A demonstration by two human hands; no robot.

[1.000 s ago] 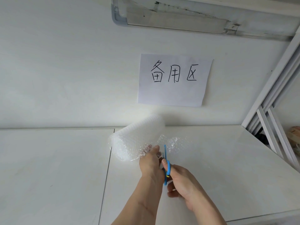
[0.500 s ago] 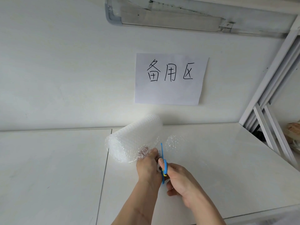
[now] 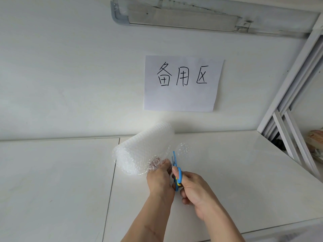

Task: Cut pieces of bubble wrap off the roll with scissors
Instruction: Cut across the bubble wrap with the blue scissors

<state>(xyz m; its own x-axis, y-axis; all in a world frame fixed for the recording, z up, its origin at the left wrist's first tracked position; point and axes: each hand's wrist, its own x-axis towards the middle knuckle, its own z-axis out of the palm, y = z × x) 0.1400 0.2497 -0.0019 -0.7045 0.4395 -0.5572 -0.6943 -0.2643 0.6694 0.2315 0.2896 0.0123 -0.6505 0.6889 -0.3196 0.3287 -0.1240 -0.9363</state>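
Note:
A clear roll of bubble wrap [image 3: 143, 147] lies on the white table [image 3: 236, 172], its axis running from near left to far right. My left hand [image 3: 160, 180] pinches the loose sheet at the roll's near side, the fingertips showing through the plastic. My right hand [image 3: 195, 191] grips blue scissors [image 3: 176, 172] whose blades point away from me into the sheet. A loose flap of wrap [image 3: 182, 149] stands just right of the blades.
A white paper sign [image 3: 181, 84] with handwritten characters hangs on the wall behind the roll. A white metal frame [image 3: 286, 105] leans at the table's right end. A seam between two tabletops [image 3: 111, 180] runs toward me, left of my arms.
The scissors have worked slightly further into the sheet, and both hands have stayed at the same place by the roll. The head view shifted a little.

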